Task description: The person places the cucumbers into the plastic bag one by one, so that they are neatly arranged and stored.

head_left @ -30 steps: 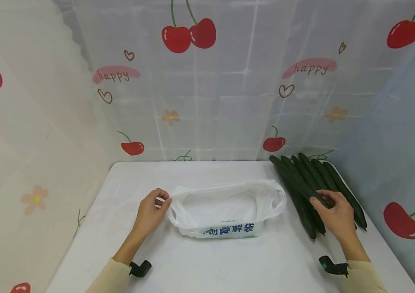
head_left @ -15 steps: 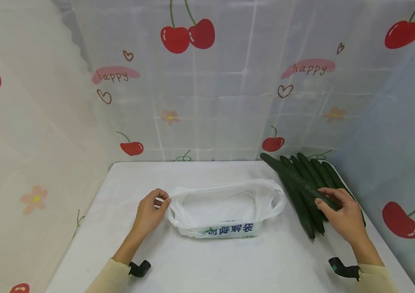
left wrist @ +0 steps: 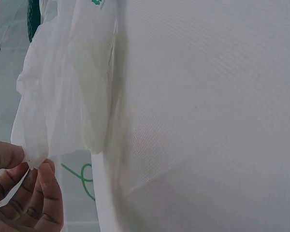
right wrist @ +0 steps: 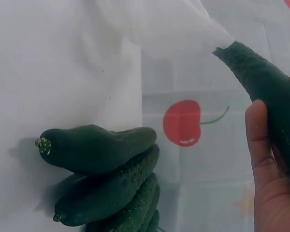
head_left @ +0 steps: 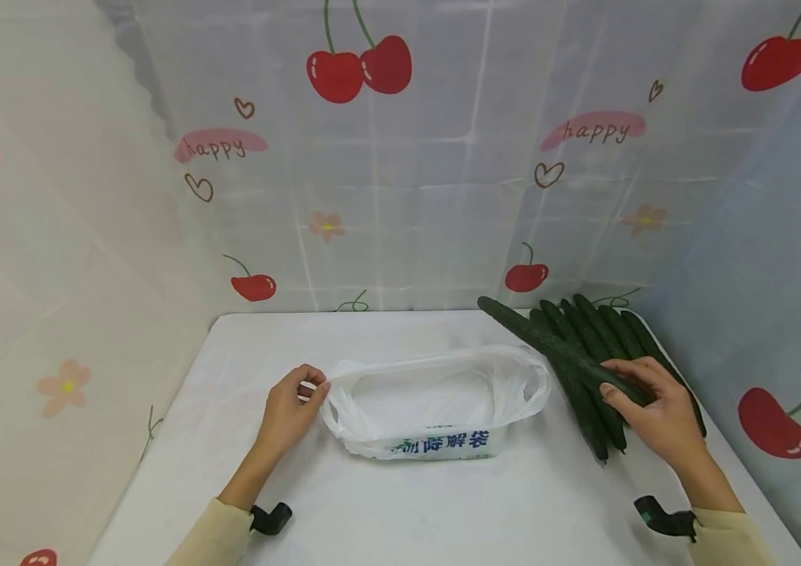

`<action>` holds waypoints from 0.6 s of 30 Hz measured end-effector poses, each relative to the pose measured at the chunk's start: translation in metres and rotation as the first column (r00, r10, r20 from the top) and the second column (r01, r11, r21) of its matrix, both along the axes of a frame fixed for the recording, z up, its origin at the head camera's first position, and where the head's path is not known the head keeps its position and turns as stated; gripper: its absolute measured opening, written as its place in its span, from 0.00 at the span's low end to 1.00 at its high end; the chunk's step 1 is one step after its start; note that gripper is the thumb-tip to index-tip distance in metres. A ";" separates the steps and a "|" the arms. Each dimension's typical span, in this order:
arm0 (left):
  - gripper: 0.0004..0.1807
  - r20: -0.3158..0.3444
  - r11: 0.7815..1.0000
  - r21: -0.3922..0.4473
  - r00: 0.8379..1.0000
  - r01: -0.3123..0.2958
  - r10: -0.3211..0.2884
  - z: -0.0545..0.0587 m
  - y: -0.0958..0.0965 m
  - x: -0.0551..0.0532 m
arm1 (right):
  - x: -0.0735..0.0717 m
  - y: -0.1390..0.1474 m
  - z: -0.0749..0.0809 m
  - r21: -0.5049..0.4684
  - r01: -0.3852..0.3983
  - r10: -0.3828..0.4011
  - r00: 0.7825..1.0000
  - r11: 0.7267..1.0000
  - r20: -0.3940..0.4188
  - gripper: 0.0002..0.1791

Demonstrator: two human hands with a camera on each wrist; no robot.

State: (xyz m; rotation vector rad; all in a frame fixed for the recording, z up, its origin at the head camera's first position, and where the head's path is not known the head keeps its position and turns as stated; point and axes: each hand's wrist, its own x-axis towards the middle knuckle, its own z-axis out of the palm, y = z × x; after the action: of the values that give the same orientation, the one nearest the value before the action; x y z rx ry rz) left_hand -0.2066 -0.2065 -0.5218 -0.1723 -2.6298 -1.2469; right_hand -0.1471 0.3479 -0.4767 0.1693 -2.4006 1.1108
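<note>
A white plastic bag (head_left: 435, 405) with blue and green print lies with its mouth spread wide in the middle of the table. At its left edge my left hand (head_left: 294, 413) pinches the bag; the left wrist view shows thumb and fingertips on a handle loop (left wrist: 36, 145). My right hand (head_left: 658, 409) grips one long dark green cucumber (head_left: 534, 334) near its near end. That cucumber slants up to the left over the others, its far end past the bag's back right corner. Under and beside it lies a row of several cucumbers (head_left: 587, 424).
The white table (head_left: 400, 511) runs back to a curtain (head_left: 435, 236) printed with cherries, hearts and "happy". Side curtains stand left and right. A black wrist camera (head_left: 271, 519) sits on the left wrist, another wrist camera (head_left: 663, 519) on the right.
The cucumber in my right hand has come away from the row, its far end swinging left toward the bag. My right hand has shifted slightly right. The left hand and bag stay put.
</note>
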 end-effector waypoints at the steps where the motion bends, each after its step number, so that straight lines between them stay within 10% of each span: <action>1: 0.03 -0.001 1.000 0.002 1.000 0.001 -0.001 0.000 0.000 0.000 | 0.000 -0.001 0.000 -0.003 -0.006 0.006 1.000 1.000 -0.003 0.18; 18: 0.03 0.030 1.000 0.025 1.000 -0.003 0.003 -0.001 0.002 -0.003 | -0.003 -0.027 0.014 -0.035 -0.206 0.206 0.978 0.978 -0.005 0.20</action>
State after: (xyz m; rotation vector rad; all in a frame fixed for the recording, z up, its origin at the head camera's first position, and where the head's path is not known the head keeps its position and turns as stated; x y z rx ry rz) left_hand -0.2098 -0.2041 -0.5232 -0.1468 -2.6371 -1.2902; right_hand -0.1504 0.3211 -0.4629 0.4155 -2.4027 1.2427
